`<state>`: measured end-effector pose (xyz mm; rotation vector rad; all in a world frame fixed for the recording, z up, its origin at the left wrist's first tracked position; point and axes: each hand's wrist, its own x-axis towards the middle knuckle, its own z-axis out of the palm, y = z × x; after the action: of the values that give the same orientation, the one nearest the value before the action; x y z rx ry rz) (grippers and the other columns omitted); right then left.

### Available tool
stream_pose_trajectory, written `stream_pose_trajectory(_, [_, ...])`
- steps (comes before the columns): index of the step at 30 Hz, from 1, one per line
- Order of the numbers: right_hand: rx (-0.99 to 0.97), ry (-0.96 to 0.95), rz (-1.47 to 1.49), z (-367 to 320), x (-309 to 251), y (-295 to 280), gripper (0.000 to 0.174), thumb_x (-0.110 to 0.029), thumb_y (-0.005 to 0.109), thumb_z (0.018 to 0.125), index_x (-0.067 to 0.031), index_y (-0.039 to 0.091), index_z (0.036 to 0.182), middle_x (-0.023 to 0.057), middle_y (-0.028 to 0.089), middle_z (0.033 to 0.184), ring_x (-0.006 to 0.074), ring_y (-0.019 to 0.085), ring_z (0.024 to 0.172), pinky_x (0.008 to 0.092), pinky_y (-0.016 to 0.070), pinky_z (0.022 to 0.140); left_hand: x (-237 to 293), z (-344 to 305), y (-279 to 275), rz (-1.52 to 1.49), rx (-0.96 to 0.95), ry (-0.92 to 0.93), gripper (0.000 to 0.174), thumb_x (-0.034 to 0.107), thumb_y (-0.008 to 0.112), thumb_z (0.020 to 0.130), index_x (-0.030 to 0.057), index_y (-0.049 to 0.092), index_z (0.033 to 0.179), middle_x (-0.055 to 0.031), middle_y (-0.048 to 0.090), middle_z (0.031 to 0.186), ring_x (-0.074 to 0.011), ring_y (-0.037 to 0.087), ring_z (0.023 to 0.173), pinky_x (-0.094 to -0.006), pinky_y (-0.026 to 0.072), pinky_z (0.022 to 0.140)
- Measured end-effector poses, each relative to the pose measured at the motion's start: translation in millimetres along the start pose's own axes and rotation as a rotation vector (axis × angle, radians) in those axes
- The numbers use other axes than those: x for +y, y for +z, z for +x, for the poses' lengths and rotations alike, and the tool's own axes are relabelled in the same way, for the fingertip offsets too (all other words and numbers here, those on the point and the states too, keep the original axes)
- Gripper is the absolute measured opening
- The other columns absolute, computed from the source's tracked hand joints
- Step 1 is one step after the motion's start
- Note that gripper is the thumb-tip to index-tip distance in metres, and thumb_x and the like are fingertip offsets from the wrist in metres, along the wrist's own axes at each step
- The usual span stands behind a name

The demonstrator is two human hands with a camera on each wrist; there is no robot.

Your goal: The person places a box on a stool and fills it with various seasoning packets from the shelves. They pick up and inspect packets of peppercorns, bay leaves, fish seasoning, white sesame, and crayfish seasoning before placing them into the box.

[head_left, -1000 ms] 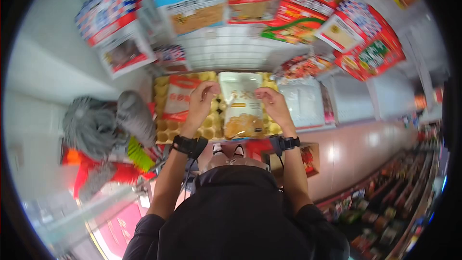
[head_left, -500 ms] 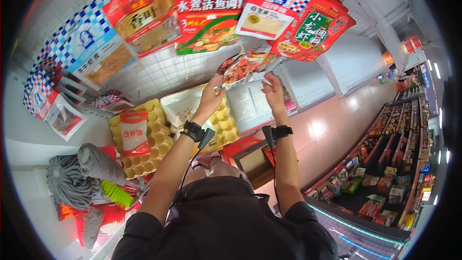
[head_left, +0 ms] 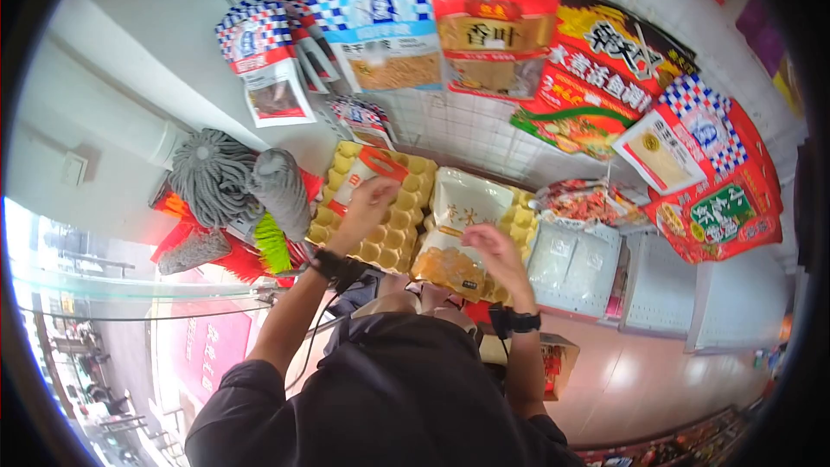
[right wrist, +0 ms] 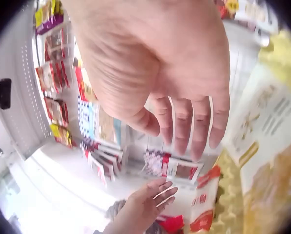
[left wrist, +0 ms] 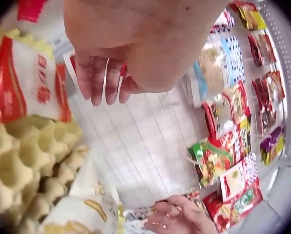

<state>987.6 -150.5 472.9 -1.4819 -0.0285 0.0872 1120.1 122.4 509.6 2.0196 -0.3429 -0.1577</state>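
Note:
My left hand [head_left: 372, 201] hovers over a red and white bag of white sugar [head_left: 352, 180], overlapping it in the head view. Its fingers are relaxed and hold nothing. My right hand [head_left: 494, 249] is above a large white and gold bag of rock sugar [head_left: 454, 264], its fingers loosely bent around nothing. Both bags lie on yellow egg trays [head_left: 391, 233]. In the right wrist view the right hand's fingers [right wrist: 182, 124] hang down in front of the hanging packets, with the rock sugar bag to one side. The left wrist view shows a gap between the left hand and the sugar bag [left wrist: 35, 83].
Seasoning packets [head_left: 501, 43] hang in a row on the wire back wall. Grey mop heads [head_left: 213, 175] and a green brush [head_left: 271, 244] stand at the left. Clear plastic packs [head_left: 566, 268] lie right of the trays, beside a pale shelf [head_left: 661, 281].
The head view swung right, then back left. Both hands were over the rock sugar bag, moved towards the right of the trays, and are now back over them, the left over the white sugar.

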Motion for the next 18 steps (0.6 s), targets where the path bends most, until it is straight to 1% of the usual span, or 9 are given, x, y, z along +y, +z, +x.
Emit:
stream_pose_trajectory(2, [-0.126, 0.004, -0.11, 35.2, -6.0, 36.0, 0.027, -0.007, 0.053, 0.099, -0.0015, 0.056, 0.125, 0.0111, 0.064, 0.118, 0.0186, 0.065, 0.106, 0.0313, 0.0525, 0.089, -39.1, -20.2, -38.1, -0.178, 0.111, 0.021, 0.015, -0.001, 0.056, 0.093, 0.0005, 0.065, 0.106, -0.0072, 0.07, 0.1, -0.0135, 0.066, 0.098, -0.0264, 0.0512, 0.084])
stream_pose_trajectory(3, [-0.159, 0.038, -0.185, 53.2, -19.0, 53.9, 0.03, -0.011, 0.054, 0.101, -0.0002, 0.053, 0.129, 0.0098, 0.06, 0.126, 0.0192, 0.062, 0.112, 0.0315, 0.0534, 0.09, -41.8, -32.7, -55.1, -0.069, 0.118, -0.004, 0.015, -0.002, 0.055, 0.093, 0.0002, 0.064, 0.105, -0.0079, 0.07, 0.099, -0.0127, 0.066, 0.095, -0.0264, 0.0506, 0.083])
stream_pose_trajectory(4, [-0.187, -0.018, -0.24, 74.0, -23.4, 67.7, 0.041, -0.013, 0.057, 0.1, -0.0018, 0.046, 0.138, 0.0137, 0.056, 0.131, 0.0208, 0.062, 0.113, 0.033, 0.0548, 0.087, -39.4, -46.6, -67.3, 0.054, 0.088, -0.096, 0.019, -0.004, 0.053, 0.092, 0.0, 0.064, 0.107, -0.007, 0.069, 0.096, -0.0129, 0.065, 0.091, -0.0273, 0.0506, 0.082])
stream_pose_trajectory(5, [-0.189, -0.027, -0.253, 93.8, -21.6, 80.8, 0.041, -0.013, 0.057, 0.1, -0.0018, 0.046, 0.138, 0.0137, 0.056, 0.131, 0.0208, 0.062, 0.113, 0.033, 0.0548, 0.087, -41.2, -63.2, -70.2, 0.01, 0.079, -0.093, 0.02, -0.004, 0.053, 0.091, 0.0002, 0.065, 0.107, -0.0071, 0.069, 0.095, -0.0137, 0.065, 0.091, -0.0277, 0.0508, 0.082])
stream_pose_trajectory(7, [-0.059, -0.182, -0.362, 132.2, -7.2, 103.8, 0.05, -0.012, 0.058, 0.095, 0.0024, 0.04, 0.139, 0.0227, 0.054, 0.125, 0.0278, 0.066, 0.101, 0.0374, 0.0529, 0.087, -16.1, -98.8, -83.0, 0.069, -0.033, -0.101, 0.021, -0.003, 0.053, 0.092, -0.0002, 0.065, 0.109, -0.0103, 0.07, 0.097, -0.0178, 0.067, 0.094, -0.0297, 0.0521, 0.083])
stream_pose_trajectory(10, [0.048, -0.165, -0.461, 182.7, 11.8, 122.8, 0.055, -0.013, 0.058, 0.097, -0.0022, 0.034, 0.145, 0.0214, 0.052, 0.135, 0.0232, 0.064, 0.11, 0.0345, 0.0544, 0.085, -11.8, -157.7, -104.1, -0.068, -0.174, -0.148, 0.021, 0.004, 0.056, 0.094, 0.0008, 0.065, 0.112, -0.0141, 0.068, 0.108, -0.0243, 0.068, 0.101, -0.0363, 0.0544, 0.086])
stream_pose_trajectory(13, [0.157, -0.169, -0.532, 202.9, -0.7, 133.0, 0.054, -0.01, 0.058, 0.094, -0.0002, 0.035, 0.142, 0.0215, 0.053, 0.135, 0.0248, 0.067, 0.104, 0.0351, 0.0536, 0.085, -39.5, -191.9, -118.6, -0.115, -0.191, -0.224, 0.022, 0.007, 0.056, 0.094, -0.0002, 0.065, 0.113, -0.0139, 0.069, 0.107, -0.0244, 0.068, 0.1, -0.0365, 0.0541, 0.086])
stream_pose_trajectory(14, [0.16, -0.117, -0.488, 210.5, -2.8, 134.4, 0.057, -0.015, 0.062, 0.089, 0.0027, 0.04, 0.138, 0.0271, 0.054, 0.128, 0.0311, 0.067, 0.102, 0.0394, 0.0513, 0.085, -44.4, -190.7, -119.4, -0.131, -0.188, -0.226, 0.022, 0.007, 0.056, 0.094, -0.0002, 0.065, 0.113, -0.0139, 0.069, 0.107, -0.0244, 0.068, 0.1, -0.0365, 0.0541, 0.086])
stream_pose_trajectory(18, [0.162, -0.015, -0.519, 221.3, -1.3, 142.5, 0.05, -0.016, 0.06, 0.09, 0.0007, 0.045, 0.135, 0.0236, 0.064, 0.113, 0.0325, 0.068, 0.097, 0.0384, 0.0512, 0.084, -52.3, -136.3, -105.6, -0.227, -0.043, -0.253, 0.022, 0.007, 0.055, 0.096, -0.0012, 0.063, 0.115, -0.0127, 0.069, 0.11, -0.0197, 0.066, 0.101, -0.033, 0.0505, 0.089])
